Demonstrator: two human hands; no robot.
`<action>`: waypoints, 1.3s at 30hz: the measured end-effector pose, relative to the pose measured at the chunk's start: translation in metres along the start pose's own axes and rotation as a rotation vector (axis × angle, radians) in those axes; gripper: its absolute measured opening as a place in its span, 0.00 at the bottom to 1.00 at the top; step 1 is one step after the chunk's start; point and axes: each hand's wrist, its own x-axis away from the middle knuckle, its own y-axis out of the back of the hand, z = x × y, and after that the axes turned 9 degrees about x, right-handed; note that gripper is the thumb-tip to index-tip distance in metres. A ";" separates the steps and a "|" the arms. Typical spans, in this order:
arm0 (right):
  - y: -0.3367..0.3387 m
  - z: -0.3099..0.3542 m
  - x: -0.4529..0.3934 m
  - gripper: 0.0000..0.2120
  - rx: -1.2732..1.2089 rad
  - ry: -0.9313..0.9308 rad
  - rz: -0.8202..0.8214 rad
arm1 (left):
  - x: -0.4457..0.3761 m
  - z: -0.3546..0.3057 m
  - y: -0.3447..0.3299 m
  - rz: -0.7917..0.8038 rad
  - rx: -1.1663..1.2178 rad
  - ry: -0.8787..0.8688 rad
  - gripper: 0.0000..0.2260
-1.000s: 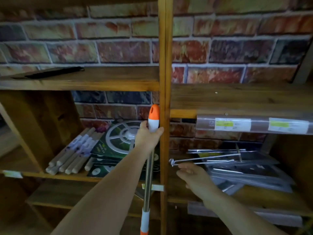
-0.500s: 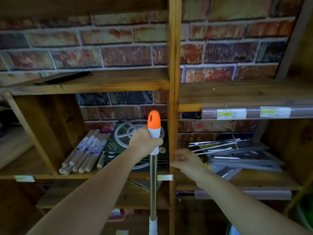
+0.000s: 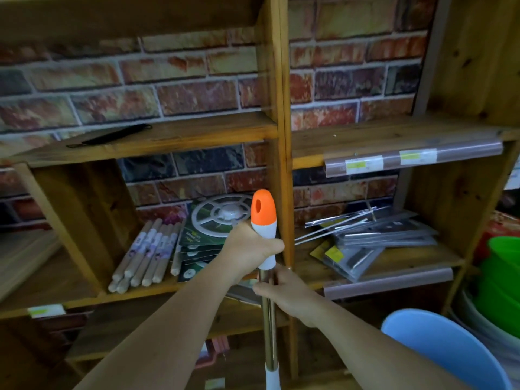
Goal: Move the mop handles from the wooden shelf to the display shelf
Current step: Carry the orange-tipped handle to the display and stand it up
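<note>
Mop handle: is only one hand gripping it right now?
No: the left hand grips the mop handle at its white grip, and the right hand holds the metal shaft just below.

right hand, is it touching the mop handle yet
Touching: the head view shows the right hand curled round the mop handle, on its metal shaft.

Dim, warm light; soft motion blur throughout, wide-angle bending at the edges.

The mop handle (image 3: 269,330) runs off the bottom edge.
</note>
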 end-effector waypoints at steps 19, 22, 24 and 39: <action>0.004 -0.029 0.110 0.04 0.014 0.043 -0.200 | 0.092 -0.034 -0.059 0.191 -0.063 -0.116 0.13; 0.006 -0.024 0.126 0.05 -0.007 0.055 -0.258 | 0.102 -0.045 -0.061 0.226 -0.098 -0.238 0.15; 0.010 -0.016 0.133 0.06 -0.005 0.064 -0.286 | 0.107 -0.057 -0.058 0.246 -0.114 -0.311 0.17; 0.068 0.051 0.253 0.09 0.164 -0.056 -0.734 | 0.148 -0.168 -0.091 0.580 0.189 -0.593 0.10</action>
